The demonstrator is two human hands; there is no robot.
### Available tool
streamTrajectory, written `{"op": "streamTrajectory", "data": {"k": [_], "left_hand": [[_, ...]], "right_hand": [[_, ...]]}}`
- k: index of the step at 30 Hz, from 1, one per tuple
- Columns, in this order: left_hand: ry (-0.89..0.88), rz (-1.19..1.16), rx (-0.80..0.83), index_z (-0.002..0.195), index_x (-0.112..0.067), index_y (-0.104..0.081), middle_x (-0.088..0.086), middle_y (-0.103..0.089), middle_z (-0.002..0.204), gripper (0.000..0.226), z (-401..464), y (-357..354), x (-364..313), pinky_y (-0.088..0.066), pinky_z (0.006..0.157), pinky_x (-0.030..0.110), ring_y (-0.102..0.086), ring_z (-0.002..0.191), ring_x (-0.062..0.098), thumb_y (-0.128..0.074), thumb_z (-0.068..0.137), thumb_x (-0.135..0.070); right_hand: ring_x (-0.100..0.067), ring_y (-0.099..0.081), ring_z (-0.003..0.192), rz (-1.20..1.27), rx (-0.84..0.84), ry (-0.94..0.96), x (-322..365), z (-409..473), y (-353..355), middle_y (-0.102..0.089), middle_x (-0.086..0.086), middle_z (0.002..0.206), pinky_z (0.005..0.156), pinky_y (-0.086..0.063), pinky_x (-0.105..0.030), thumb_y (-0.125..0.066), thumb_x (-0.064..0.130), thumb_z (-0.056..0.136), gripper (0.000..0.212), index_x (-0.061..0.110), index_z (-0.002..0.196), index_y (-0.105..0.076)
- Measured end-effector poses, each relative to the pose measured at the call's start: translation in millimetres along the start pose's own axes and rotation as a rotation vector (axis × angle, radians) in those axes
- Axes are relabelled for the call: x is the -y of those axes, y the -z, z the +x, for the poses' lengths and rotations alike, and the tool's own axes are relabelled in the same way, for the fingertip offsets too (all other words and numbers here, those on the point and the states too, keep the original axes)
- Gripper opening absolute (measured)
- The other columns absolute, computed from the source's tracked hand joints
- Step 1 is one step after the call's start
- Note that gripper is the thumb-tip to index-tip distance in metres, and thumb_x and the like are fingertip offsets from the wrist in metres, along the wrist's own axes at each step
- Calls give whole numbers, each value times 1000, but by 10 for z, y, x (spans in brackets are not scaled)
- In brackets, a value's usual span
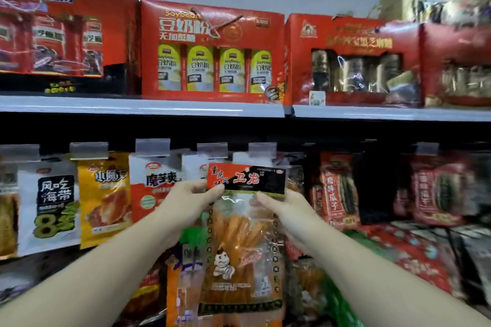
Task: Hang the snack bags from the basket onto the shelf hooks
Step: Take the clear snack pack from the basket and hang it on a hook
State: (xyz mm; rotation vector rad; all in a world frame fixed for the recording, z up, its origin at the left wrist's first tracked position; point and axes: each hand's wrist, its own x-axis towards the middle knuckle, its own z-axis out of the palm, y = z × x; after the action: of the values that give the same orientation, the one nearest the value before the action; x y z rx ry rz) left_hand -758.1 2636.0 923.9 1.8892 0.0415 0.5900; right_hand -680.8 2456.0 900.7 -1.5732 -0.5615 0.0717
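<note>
Upper half of frame: a white shelf [143, 106] carrying red gift boxes [212, 50]; below it, a row of clear hook tags [152, 146] with hung packets, a white bag [49, 204] and yellow bag [105, 199] at left, red bags [337, 191] at right. Centre: one snack bag [243, 241], upright, long axis vertical, red-and-black header uppermost, overlapping the packets behind it. Left hand [186, 194] pinches the header's left corner, and right hand [284, 207] grips its right edge.

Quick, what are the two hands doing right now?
Left hand: pinching the snack bag just under its red-and-black header.
Right hand: gripping the same bag's right side.
</note>
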Motion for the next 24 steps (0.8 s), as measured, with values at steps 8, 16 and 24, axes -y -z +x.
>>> {"op": "streamTrajectory", "data": {"k": [8, 16, 24], "left_hand": [[114, 1, 60, 95, -6, -68, -2, -75, 74, 24, 500, -1064, 149, -45, 54, 23, -54, 52, 10, -61, 92, -29], [62, 1, -56, 89, -14, -64, 3, -68, 94, 34, 1333, -1941, 39, -50, 66, 27, -64, 68, 9, -51, 94, -45], [15, -29, -134, 98, -19, -62, 3, -73, 85, 28, 1849, -2240, -13, -41, 58, 23, -53, 43, -2, -52, 94, -44]], "right_hand": [[-20, -71, 87, -36, -143, -12, -414, 450, 977, -75, -3, 94, 80, -58, -36, -63, 25, 91, 18, 14, 103, -68], [-20, -67, 79, -108, -162, 105, -479, 1273, 1864, -74, -2, 87, 86, -53, -44, -61, 30, 92, 13, 20, 92, -69], [-30, -52, 121, -51, -189, 173, -399, 1735, 2103, -53, -7, 133, 103, -38, -38, -54, 27, 96, 50, 2, 138, -42]]}}
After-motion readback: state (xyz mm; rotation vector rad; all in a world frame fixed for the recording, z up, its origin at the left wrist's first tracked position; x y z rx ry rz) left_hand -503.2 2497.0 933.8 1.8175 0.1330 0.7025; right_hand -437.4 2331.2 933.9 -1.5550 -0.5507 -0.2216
